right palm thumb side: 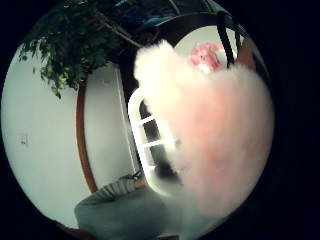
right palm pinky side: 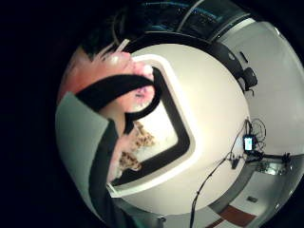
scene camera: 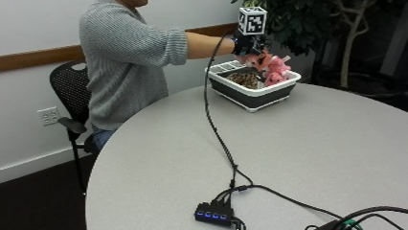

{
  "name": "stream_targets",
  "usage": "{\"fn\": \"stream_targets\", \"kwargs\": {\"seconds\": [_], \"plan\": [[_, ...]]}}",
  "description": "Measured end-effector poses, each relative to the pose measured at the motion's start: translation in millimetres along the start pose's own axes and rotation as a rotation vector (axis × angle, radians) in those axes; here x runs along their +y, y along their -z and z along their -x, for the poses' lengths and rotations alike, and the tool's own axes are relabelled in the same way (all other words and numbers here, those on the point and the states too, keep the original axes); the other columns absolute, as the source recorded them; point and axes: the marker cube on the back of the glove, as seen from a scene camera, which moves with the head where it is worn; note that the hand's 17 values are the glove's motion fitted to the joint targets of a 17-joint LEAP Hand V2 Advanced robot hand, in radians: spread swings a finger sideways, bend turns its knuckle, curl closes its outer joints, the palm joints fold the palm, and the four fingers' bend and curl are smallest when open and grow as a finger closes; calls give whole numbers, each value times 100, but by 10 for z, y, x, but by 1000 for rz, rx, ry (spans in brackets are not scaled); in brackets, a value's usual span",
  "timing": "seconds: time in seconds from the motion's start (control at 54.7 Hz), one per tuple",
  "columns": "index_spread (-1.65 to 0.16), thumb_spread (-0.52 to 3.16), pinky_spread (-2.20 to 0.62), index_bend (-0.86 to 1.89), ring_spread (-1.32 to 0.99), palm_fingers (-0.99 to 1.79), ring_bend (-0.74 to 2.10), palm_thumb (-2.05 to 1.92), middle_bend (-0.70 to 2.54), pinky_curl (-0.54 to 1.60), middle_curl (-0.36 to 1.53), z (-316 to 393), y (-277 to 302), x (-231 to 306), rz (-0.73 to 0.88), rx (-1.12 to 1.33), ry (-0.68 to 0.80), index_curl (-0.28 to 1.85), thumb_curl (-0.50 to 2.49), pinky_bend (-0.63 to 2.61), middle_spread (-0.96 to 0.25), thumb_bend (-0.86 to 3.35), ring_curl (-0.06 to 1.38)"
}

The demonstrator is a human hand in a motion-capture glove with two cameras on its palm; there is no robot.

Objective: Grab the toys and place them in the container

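In the outside view my gloved right hand (scene camera: 246, 46) is held over the black container with a white rim (scene camera: 255, 101) at the table's far side. It grips a pink plush toy (scene camera: 257, 60) that hangs just above the container's opening. This fluffy toy (right palm thumb side: 220, 135) fills much of the thumb side palm view. Another pink toy (scene camera: 278, 73) lies in the container against its far wall. A brown spotted toy (scene camera: 243, 78) lies inside too, and it shows below my fingers (right palm pinky side: 118, 66) as the spotted toy (right palm pinky side: 140, 138) within the rim (right palm pinky side: 190, 142).
The round grey table (scene camera: 319, 143) carries a black cable running to a small hub with blue lights (scene camera: 213, 212) near the front edge. A leafy plant (scene camera: 306, 19) stands behind the container. A black chair (scene camera: 67, 91) is behind the person.
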Motion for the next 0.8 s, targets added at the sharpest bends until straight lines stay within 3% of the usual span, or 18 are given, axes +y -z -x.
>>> {"fn": "stream_targets", "kwargs": {"seconds": [0.055,0.11,0.128,0.183,0.311,0.567,0.713,0.805], "plan": [[-38,87,-32,39,-48,57,82,52,69,45,68,-112,-119,33,110,67,-116,85,85,111,-35,-2,55],[-36,101,-24,21,-40,3,65,26,66,51,69,-35,-187,87,190,-7,-26,82,73,123,-32,-12,56],[-35,101,-19,6,-34,-31,56,15,54,54,65,-11,-197,104,203,-30,2,77,69,132,-28,-16,54],[-35,100,-10,-1,-24,-55,34,-2,26,50,54,13,-211,140,212,-55,22,63,62,140,-20,-15,45],[-32,100,2,-1,-11,-47,15,-9,9,46,43,10,-185,216,178,-58,41,44,52,137,-12,-9,34],[-30,104,9,4,-3,-38,17,-10,9,40,31,-425,-66,716,140,-4,90,28,38,125,-8,-8,30],[-30,110,10,6,-3,-33,18,-12,11,37,28,-1347,106,1525,55,74,-97,22,31,117,-8,-8,30],[-29,114,11,11,-2,-29,16,-12,13,35,27,-2048,207,2282,2,159,-83,22,28,110,-9,-8,29]]}}
